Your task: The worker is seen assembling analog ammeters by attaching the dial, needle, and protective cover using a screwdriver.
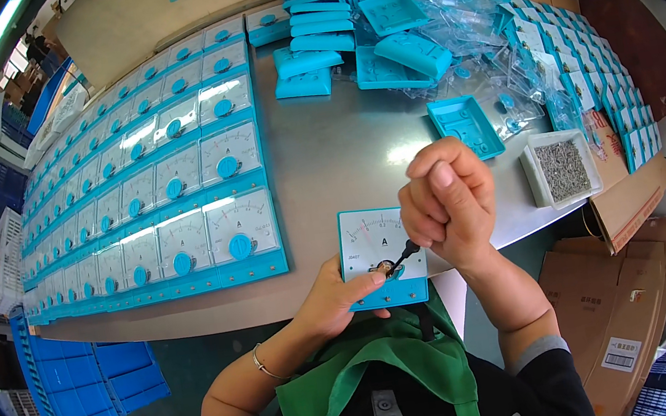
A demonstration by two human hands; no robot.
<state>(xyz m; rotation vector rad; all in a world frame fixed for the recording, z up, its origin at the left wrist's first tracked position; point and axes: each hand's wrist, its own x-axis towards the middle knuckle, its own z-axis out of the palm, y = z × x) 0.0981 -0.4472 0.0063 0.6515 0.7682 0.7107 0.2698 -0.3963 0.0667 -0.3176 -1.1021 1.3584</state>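
Observation:
My left hand (333,297) grips a teal-framed ammeter (363,242) by its left side at the table's front edge. Its thumb lies on the white dial face, beside the round opening low on the meter where metal parts show. My right hand (453,200) is closed around a small black screwdriver (410,255), whose thin shaft slants down to that opening. Fingers hide most of the handle and part of the meter's right side. No clear cover shows on this meter, though glare makes that hard to judge.
Rows of finished-looking ammeters (237,221) cover the table's left. Teal cases (323,43) and clear covers (457,29) pile up at the back. An open teal case (465,128) lies near a white tray of small screws (562,170). More dial assemblies (579,80) and cardboard boxes (593,299) stand right.

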